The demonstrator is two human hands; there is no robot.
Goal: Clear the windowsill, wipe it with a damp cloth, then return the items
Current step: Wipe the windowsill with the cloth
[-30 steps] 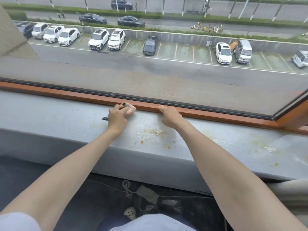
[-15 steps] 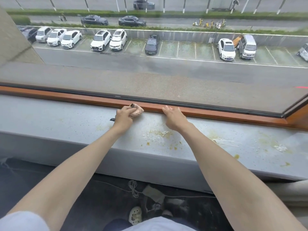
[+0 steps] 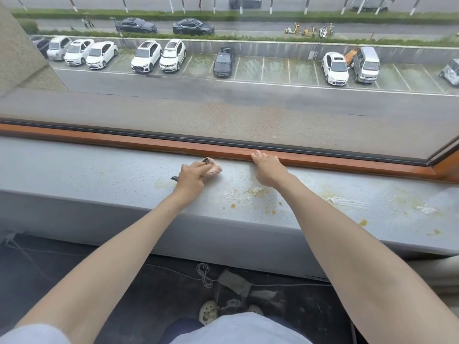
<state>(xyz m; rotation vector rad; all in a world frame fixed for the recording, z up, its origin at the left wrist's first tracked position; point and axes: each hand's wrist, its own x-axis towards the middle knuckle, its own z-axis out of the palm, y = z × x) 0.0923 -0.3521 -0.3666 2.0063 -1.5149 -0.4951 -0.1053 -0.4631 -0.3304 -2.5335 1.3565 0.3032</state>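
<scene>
Grey and speckled, the windowsill (image 3: 74, 165) runs across the middle of the picture below an orange-brown window frame (image 3: 124, 141), with a car park beyond the glass. No items stand on the visible stretch, so the clearing step looks done. At the left of the picture the stone looks largely clean apart from a faint yellowish mark. Just left of centre, the left hand (image 3: 191, 178) grips a pinkish cloth (image 3: 213, 170) bunched in curled fingers and pressed to the sill close to the window frame. Below and to its right lies a patch of white crumbs and yellow spots (image 3: 244, 194), not yet wiped. The right hand (image 3: 268, 171) holds nothing, its fingers extended and its fingertips touching the window frame. Further right are a whitish smear (image 3: 347, 201), more yellow drips (image 3: 363, 222) and white flecks (image 3: 426, 209). By my judgement the wiping is under way with roughly the right half left, and the return of the items, which are out of view, has not begun.
</scene>
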